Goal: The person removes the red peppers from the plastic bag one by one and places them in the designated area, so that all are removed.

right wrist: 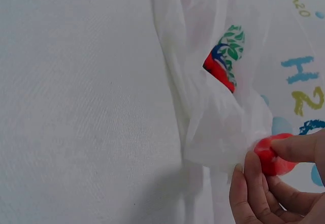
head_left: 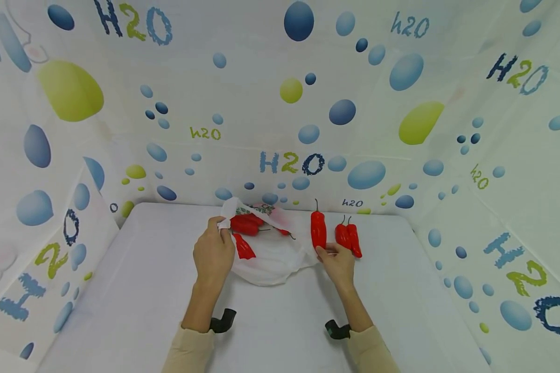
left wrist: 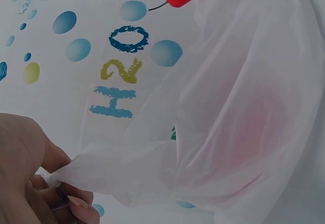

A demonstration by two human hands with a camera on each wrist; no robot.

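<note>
My left hand point(head_left: 213, 254) pinches the edge of a thin white plastic bag point(head_left: 273, 273) and holds its mouth raised; the left wrist view shows the bag point(left wrist: 228, 112) pulled taut from thumb and fingers. Several red peppers point(head_left: 246, 225) lie inside, partly covered by the plastic. At the bag's right side, my right hand point(head_left: 339, 263) grips the lower end of a long red pepper point(head_left: 318, 228), its stem pointing away. In the right wrist view, thumb and fingers hold that pepper's rounded end point(right wrist: 277, 155) right beside the bag.
Two more red peppers point(head_left: 353, 239) lie side by side just right of my right hand. All of this is on a white table point(head_left: 144, 290). Behind it and along both sides hangs a white sheet point(head_left: 252, 93) printed with bubbles and "H2O".
</note>
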